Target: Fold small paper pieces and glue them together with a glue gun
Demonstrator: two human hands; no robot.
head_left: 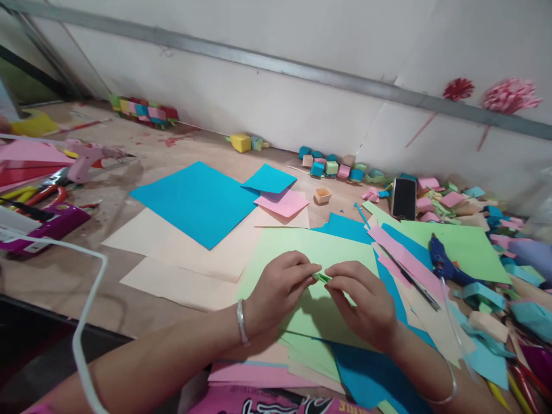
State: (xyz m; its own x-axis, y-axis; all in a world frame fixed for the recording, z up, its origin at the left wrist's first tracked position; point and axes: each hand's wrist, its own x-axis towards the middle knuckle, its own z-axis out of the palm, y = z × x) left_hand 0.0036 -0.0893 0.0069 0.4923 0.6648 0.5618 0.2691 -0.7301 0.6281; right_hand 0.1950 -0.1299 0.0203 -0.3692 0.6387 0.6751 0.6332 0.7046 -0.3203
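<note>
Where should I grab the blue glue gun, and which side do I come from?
Probably grab the handle, coming down from above. The blue glue gun lies on its side with the handle sticking out to the right, close to a light-blue paper piece. Its nozzle points away from the person, so keep fingers off that end.

The bench (194, 150) is partly covered by peach sheets (172, 283), with a yellow block (240, 143) and box (322, 199) set beyond.
</note>
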